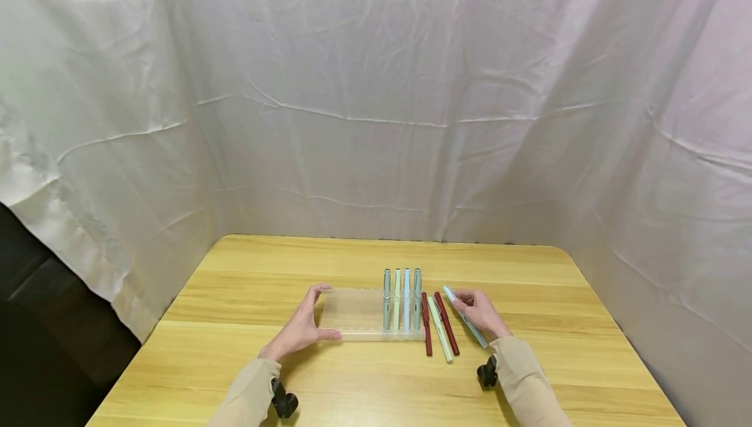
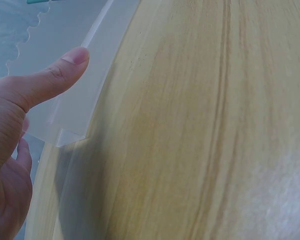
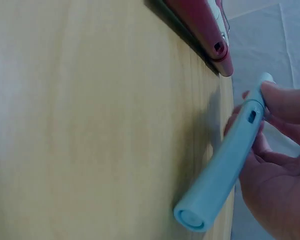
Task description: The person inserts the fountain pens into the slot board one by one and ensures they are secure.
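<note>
My left hand (image 1: 302,326) grips the left end of a clear plastic pen tray (image 1: 352,309), its thumb on the front edge and its fingers at the back corner. In the left wrist view the thumb lies over the tray's (image 2: 80,105) front strip, and a scalloped ridge shows behind. Several capped pens stand side by side in the tray's right part, among them a pale green pen (image 1: 397,300) and a light blue pen (image 1: 407,300). Right of the tray, my right hand (image 1: 480,313) pinches another light blue pen (image 3: 220,165) near one end, between thumb and fingers.
Between the tray and my right hand lie a dark red pen (image 1: 427,329), a pale green pen (image 1: 440,330) and a second dark red pen (image 1: 448,326), roughly parallel. All stand on a wooden table (image 1: 376,388), with a pale curtain (image 1: 376,153) behind and at both sides.
</note>
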The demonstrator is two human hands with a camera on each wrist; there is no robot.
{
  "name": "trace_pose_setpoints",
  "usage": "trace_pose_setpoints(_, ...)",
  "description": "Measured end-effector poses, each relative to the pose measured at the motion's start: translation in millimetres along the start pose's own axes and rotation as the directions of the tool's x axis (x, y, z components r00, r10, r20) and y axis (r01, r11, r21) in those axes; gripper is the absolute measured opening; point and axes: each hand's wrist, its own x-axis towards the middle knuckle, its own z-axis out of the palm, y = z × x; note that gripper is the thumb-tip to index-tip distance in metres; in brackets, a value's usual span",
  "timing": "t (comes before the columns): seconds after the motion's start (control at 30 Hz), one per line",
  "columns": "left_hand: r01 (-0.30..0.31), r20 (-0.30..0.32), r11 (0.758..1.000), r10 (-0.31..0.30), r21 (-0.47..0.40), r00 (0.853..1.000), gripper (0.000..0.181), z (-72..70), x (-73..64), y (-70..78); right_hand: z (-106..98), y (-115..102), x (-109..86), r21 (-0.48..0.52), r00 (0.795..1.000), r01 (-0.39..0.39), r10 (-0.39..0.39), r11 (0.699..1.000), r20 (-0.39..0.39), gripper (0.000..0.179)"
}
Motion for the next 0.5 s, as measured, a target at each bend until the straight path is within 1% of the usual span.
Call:
trace_pose_setpoints(0.27, -0.007, -0.003, 1.0, 0.007, 0.002, 1.0, 0.1, -0.1, 0.1, -0.8, 0.7, -6.5, -0.3, 0.004, 0.998, 0.0, 0.0, 1.0, -0.07, 0.031)
trace_pose_setpoints(0.37, -0.01, -0.003, 1.0, 0.01, 0.002, 1.0, 0.1, -0.1, 0.0, -1.0, 0.4, -7.8, -0.3, -0.008, 0.997, 0.006, -0.007, 1.0, -0.081, 0.03)
trace_pose_setpoints(0.5, -0.017, -0.005, 1.0, 0.017, 0.005, 1.0, 0.101, 0.0, 0.2, -1.2, -0.4, -10.8, 0.2, 0.025, 0.995, -0.008, 0.01, 1.0, -0.095, 0.031)
